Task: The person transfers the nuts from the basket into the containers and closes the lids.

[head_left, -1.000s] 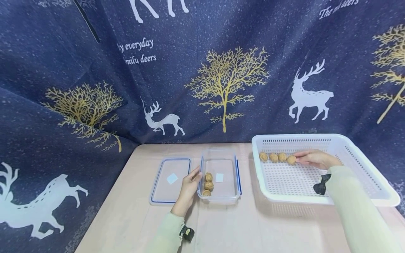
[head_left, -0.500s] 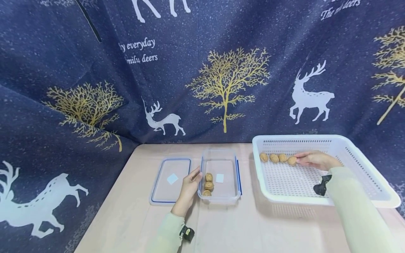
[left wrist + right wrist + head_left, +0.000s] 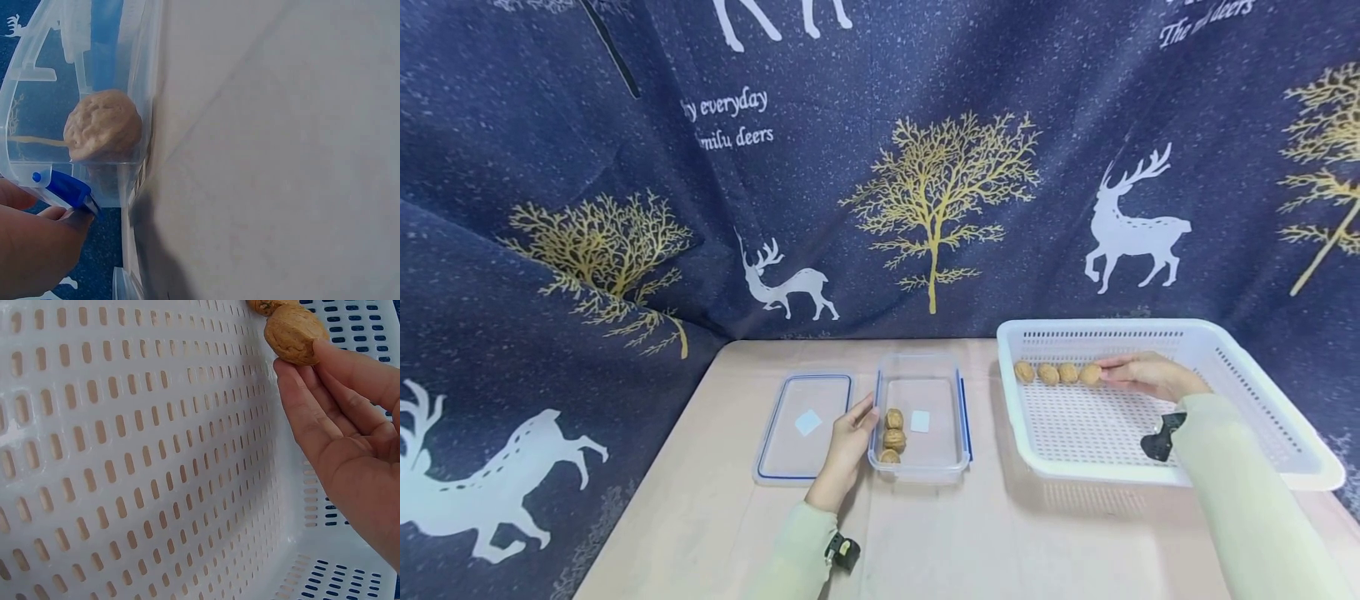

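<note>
In the head view, my right hand (image 3: 1146,377) pinches a walnut (image 3: 1089,374) between thumb and fingertips inside the white basket (image 3: 1022,450). This walnut stands at the right end of a short row of walnuts (image 3: 1048,374). The right wrist view shows the pinched walnut (image 3: 295,334) touching its neighbour. My left hand (image 3: 847,442) rests its fairly straight fingers against the left side of a clear food container (image 3: 925,471). Several walnuts (image 3: 894,440) lie in a line along that container's left wall. The left wrist view shows a blue clip (image 3: 67,187) beside my left hand.
A clear lid (image 3: 805,479) with a blue seal lies left of the food container. Pale labels mark the lid and the container's floor. A pinkish cloth (image 3: 955,542) covers the table, and a dark blue deer-print curtain (image 3: 850,208) hangs behind it.
The pinched walnut has shifted slightly toward the back of the basket, in line with the others. My left hand has stayed against the food container.
</note>
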The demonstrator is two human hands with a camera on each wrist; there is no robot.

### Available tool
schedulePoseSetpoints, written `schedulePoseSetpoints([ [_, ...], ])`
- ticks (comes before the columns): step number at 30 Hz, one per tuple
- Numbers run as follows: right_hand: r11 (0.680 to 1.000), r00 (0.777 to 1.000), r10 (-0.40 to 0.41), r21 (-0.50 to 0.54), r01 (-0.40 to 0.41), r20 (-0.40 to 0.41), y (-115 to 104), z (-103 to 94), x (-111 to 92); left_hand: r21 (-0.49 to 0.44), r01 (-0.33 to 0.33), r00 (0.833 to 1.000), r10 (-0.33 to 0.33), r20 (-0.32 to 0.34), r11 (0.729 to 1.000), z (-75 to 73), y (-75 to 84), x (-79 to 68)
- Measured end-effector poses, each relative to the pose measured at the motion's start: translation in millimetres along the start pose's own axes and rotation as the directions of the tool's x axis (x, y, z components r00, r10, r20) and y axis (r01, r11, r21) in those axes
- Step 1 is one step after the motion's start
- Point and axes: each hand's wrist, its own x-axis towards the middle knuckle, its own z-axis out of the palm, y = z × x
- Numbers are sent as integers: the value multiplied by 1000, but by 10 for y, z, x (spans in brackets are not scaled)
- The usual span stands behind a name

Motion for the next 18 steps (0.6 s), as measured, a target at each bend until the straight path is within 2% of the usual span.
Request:
schedulePoseSetpoints([
  [8, 990, 997, -70, 120, 68, 11, -45, -36, -42, -6, -19, 1000, 20, 8, 1000, -3, -24, 23],
  [15, 974, 986, -166, 164, 159, 30, -134, -61, -101, 0, -7, 1000, 7, 0, 1000, -9, -27, 18],
  [18, 962, 987, -161, 225, 154, 12, -176, -57, -89, 9, -13, 1000, 13, 4, 1000, -6, -32, 17],
])
